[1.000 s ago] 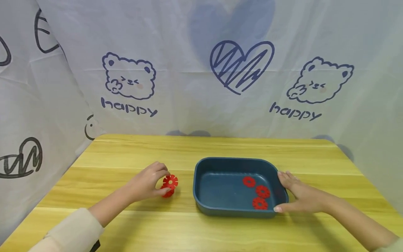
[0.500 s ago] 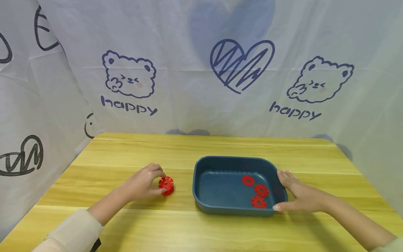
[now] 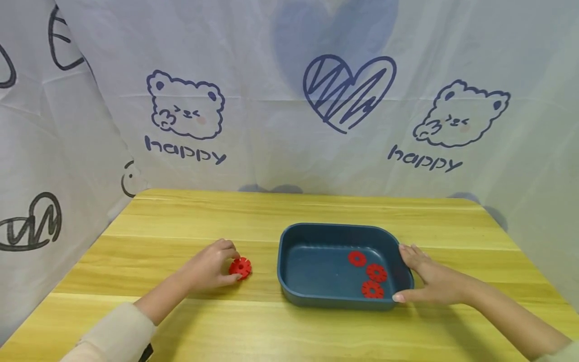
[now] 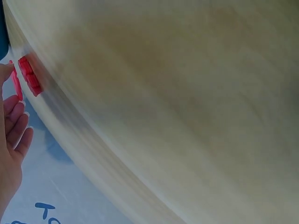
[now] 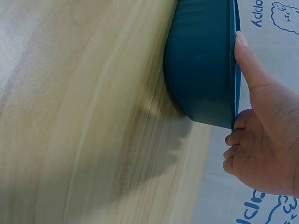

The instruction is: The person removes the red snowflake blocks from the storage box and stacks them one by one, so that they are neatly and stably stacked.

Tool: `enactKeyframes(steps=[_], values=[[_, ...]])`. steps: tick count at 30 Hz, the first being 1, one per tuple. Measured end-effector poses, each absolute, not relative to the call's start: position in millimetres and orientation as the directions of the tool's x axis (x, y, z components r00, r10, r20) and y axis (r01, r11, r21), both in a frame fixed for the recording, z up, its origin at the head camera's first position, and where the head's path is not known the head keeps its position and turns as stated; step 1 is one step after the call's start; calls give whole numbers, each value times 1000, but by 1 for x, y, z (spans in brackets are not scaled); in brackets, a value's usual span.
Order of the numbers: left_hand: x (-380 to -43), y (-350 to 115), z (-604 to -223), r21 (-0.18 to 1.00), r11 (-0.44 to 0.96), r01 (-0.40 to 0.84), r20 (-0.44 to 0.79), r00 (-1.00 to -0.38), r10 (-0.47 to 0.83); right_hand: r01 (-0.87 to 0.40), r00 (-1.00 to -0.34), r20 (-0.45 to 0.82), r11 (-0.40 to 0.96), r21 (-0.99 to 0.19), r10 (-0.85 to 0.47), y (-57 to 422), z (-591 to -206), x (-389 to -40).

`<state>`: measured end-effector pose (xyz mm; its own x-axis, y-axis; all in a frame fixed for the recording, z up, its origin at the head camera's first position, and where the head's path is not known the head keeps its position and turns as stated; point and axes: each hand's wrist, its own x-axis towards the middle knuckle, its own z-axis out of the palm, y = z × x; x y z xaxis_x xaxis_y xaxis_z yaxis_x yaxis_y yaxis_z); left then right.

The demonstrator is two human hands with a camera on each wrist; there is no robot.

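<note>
In the head view my left hand (image 3: 212, 266) pinches a red notched plastic disc (image 3: 240, 268) between thumb and fingertips. In the left wrist view this disc (image 4: 17, 83) stands just apart from a small red stack (image 4: 31, 77) of like discs on the table. My right hand (image 3: 431, 281) holds the right end of a dark blue plastic box (image 3: 334, 303), thumb at the near corner and fingers over the rim farther back. Inside the box, toward its right side, lie three red discs (image 3: 376, 273). The right wrist view shows the thumb against the box rim (image 5: 235, 70).
The wooden table (image 3: 199, 216) extends behind the box and to both sides. A white cloth (image 3: 267, 136) with drawn bears and hearts hangs behind and at the left.
The disc in my left hand has come down from a raised, tilted pose to lie over the stack. The right hand and the box have barely moved.
</note>
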<state>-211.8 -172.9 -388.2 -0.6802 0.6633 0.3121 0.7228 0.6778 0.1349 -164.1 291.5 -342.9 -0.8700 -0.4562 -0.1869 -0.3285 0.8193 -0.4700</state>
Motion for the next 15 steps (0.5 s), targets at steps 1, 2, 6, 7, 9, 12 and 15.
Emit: enactKeyframes(steps=[1,2,6,7,9,12,15], values=[[-212,-173,-389,134,678,722,312,-681,663,-330,-871,-186,820,-468,-456,292,-343,-164],[-212,-173,-389,133,680,721,311,-681,663,-329,-871,-186,821,-466,-455,292,-343,-164],[-211,-176,-390,132,685,716,309,-687,658,-328,-872,-185,822,-465,-453,292,-344,-164],[-211,-176,-391,132,687,714,309,-688,656,-329,-872,-183,821,-466,-453,292,-344,-164],[-211,-176,-392,129,689,713,314,-689,654,-330,-873,-179,819,-469,-454,292,-344,-164],[-211,-176,-393,120,691,713,316,-687,654,-334,-874,-171,818,-468,-455,292,-344,-163],[-211,-176,-394,116,691,713,311,-687,657,-337,-874,-168,818,-466,-456,291,-344,-163]])
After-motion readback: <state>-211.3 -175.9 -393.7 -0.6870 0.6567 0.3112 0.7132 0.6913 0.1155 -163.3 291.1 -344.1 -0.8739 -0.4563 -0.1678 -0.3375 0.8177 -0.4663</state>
